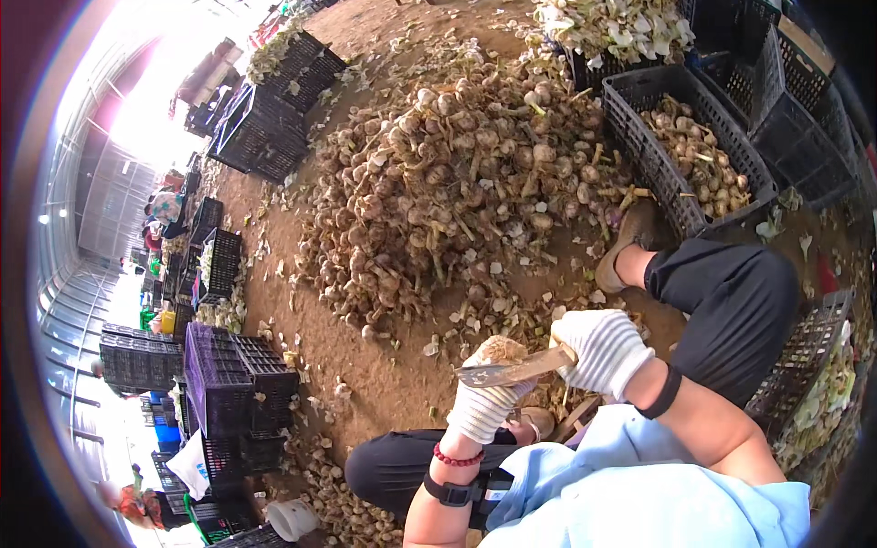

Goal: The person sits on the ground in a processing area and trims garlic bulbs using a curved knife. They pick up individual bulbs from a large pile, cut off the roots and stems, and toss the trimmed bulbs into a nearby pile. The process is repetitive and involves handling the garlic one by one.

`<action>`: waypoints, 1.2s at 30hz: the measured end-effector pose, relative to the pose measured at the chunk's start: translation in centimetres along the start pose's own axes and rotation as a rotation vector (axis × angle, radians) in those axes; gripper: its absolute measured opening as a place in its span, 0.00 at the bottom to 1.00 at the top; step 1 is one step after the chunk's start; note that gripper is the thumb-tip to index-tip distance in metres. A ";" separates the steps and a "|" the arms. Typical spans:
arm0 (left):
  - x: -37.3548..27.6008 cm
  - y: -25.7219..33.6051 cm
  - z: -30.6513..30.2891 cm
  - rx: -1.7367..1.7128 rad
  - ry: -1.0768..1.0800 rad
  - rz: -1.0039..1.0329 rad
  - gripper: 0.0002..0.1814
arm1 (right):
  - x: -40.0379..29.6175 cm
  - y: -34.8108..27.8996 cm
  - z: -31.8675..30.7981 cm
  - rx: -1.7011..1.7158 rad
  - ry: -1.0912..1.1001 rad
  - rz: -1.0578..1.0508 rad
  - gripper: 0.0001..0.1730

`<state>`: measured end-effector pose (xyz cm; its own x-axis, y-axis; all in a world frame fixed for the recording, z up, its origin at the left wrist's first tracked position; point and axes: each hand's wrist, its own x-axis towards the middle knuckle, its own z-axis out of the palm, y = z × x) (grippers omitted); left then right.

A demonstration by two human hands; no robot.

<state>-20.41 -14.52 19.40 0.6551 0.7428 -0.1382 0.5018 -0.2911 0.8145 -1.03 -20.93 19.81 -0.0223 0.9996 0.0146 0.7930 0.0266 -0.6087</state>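
My right hand point(601, 351), in a striped white knit glove, grips the handle of a knife point(510, 370). Its worn, broad blade points left and passes over my left hand point(485, 405), which wears a matching glove. A tan, rounded garlic bulb point(499, 349) shows at the left fingers, just beyond the blade; the blade partly hides that grip. In front of both hands spreads a large heap of garlic bulbs point(438, 185) with dry stalks and roots, lying on bare soil.
A black plastic crate point(692, 205) partly filled with trimmed garlic stands right of the heap. More crates point(264, 130) stand at the upper left, with stacked crates point(219, 390) at the left. A white bucket point(292, 520) lies near loose garlic point(356, 510). Other people point(164, 209) are farther off.
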 end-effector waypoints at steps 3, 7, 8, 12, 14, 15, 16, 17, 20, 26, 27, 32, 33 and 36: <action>0.7 0.1 0.7 -0.223 -0.028 -0.154 0.18 | 0.5 2.7 2.9 0.061 0.075 0.042 0.09; -0.3 1.8 0.4 -0.375 0.001 -0.142 0.13 | 1.3 6.9 4.7 -0.005 -0.009 0.237 0.11; -0.9 2.3 -0.7 -0.456 -0.014 -0.095 0.14 | 1.1 9.0 4.3 -0.022 -0.014 0.379 0.12; 1.5 2.2 -2.5 -0.517 0.085 -0.191 0.25 | 1.9 6.1 2.9 0.067 0.194 0.289 0.14; 2.7 0.2 -1.2 -0.342 0.367 0.071 0.29 | 1.8 5.2 3.9 0.177 0.198 0.322 0.13; 3.6 -1.2 -0.1 -0.474 0.448 0.025 0.31 | 1.4 5.2 4.2 0.220 0.211 0.363 0.13; 4.5 -2.4 0.7 -0.416 0.574 0.049 0.30 | 1.1 6.2 5.0 0.235 0.206 0.432 0.13; 5.3 -2.8 1.2 -0.347 0.701 0.077 0.29 | 0.8 6.9 5.4 0.258 0.206 0.495 0.13; 4.9 -1.0 1.3 -1.177 0.776 -0.192 0.16 | 1.2 4.3 5.3 0.419 0.324 0.428 0.12; 5.2 0.4 1.7 -1.753 0.849 -0.273 0.06 | 2.1 2.8 7.6 0.371 0.168 0.389 0.11; 4.1 1.5 -1.3 -1.892 0.820 -0.256 0.06 | 1.9 4.9 9.1 0.312 0.087 0.484 0.12; -7.4 -1.6 -17.9 -1.496 1.537 0.514 0.22 | 1.9 7.0 9.9 0.597 0.032 0.707 0.14; -7.4 -2.8 -18.7 -1.305 1.667 0.364 0.20 | 2.4 6.6 9.7 0.656 0.039 0.720 0.14; 2.1 -5.2 -14.7 -1.066 1.150 -0.205 0.14 | 3.9 5.6 9.3 0.734 0.037 0.694 0.14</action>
<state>-29.97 -2.56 23.17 -0.3807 0.9002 -0.2113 -0.4116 0.0397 0.9105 -2.37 -16.92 9.10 0.3305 0.7935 -0.5110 0.0521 -0.5560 -0.8296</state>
